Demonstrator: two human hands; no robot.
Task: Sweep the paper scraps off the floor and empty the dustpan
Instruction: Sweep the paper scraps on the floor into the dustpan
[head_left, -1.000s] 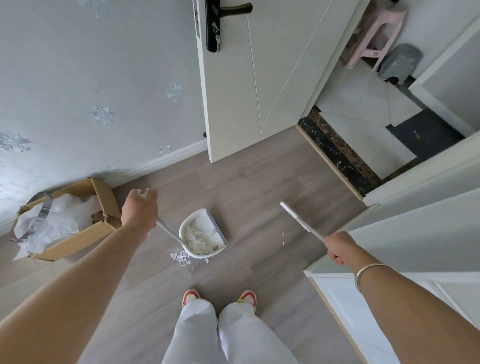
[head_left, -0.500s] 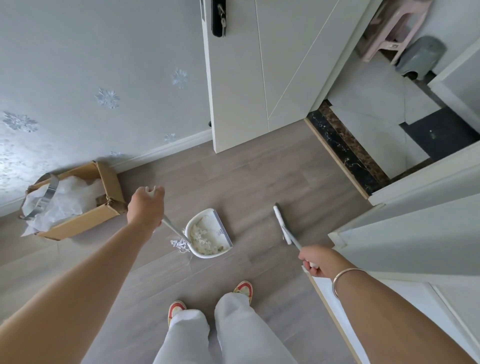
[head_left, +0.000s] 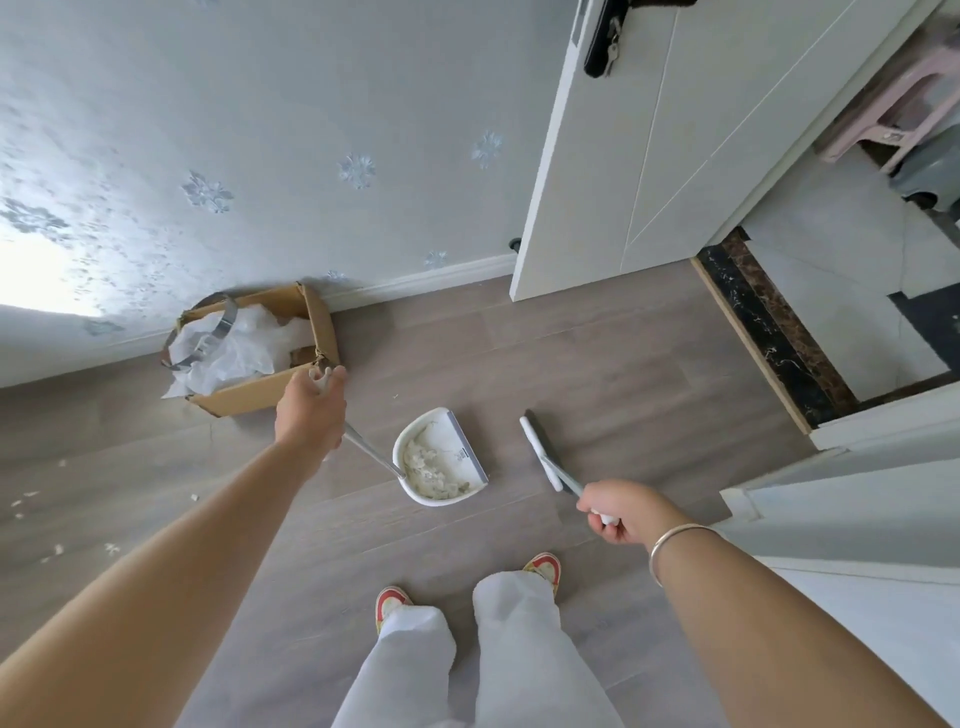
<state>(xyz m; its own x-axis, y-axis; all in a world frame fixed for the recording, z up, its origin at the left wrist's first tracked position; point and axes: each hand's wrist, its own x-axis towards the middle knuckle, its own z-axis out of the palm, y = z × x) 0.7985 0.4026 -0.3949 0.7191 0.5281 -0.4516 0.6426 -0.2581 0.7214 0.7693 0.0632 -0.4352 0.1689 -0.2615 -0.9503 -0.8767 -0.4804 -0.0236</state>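
the left hand (head_left: 311, 410) grips the long metal handle of the white plastic dustpan (head_left: 399, 451), near the brown cardboard box (head_left: 260, 396). torn paper scraps (head_left: 431, 467) fill it; its small label is unreadable. the right hand (head_left: 621, 512) grips the white flat broom (head_left: 540, 449) just beside it.

I see a dustpan (head_left: 453, 430) of smooth, slightly glossy white plastic on a shiny metal handle (head_left: 374, 457), holding crumpled paper scraps (head_left: 431, 467). The broom (head_left: 540, 452) head looks like white plastic. The box (head_left: 260, 397) is matt brown cardboard, its liner (head_left: 244, 353) thin crinkled plastic. The floor (head_left: 623, 374) is matt grey wood grain and the threshold (head_left: 774, 338) polished dark stone.
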